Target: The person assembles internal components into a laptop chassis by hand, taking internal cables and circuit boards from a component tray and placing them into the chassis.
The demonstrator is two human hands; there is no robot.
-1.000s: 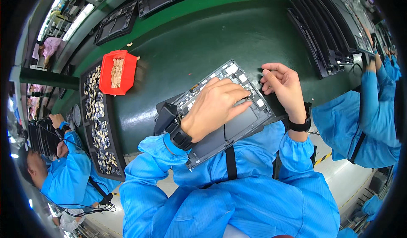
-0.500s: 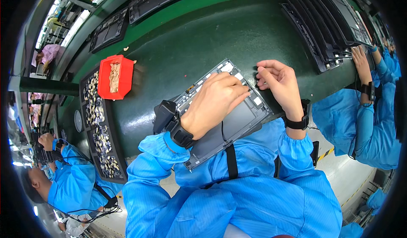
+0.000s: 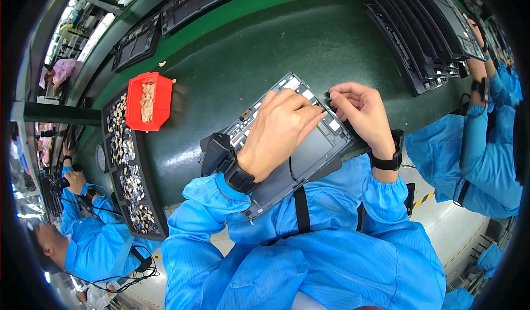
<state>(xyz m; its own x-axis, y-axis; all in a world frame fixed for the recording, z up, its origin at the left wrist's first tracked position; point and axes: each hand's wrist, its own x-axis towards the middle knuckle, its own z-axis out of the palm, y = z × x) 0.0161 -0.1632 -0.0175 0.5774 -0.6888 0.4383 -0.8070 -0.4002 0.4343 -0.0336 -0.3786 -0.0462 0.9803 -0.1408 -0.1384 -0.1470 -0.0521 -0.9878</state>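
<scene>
Apparently, fingertip work is in hand on the panel [image 3: 316,151] at the near edge of the tabletop [image 3: 226,69]: left hand [image 3: 280,127] arched over it, right hand [image 3: 364,111] curled beside it, any grip unclear; next likely calls for precision

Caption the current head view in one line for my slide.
Left hand over a dark device panel, right hand near its edge; red bin to the left.
</scene>
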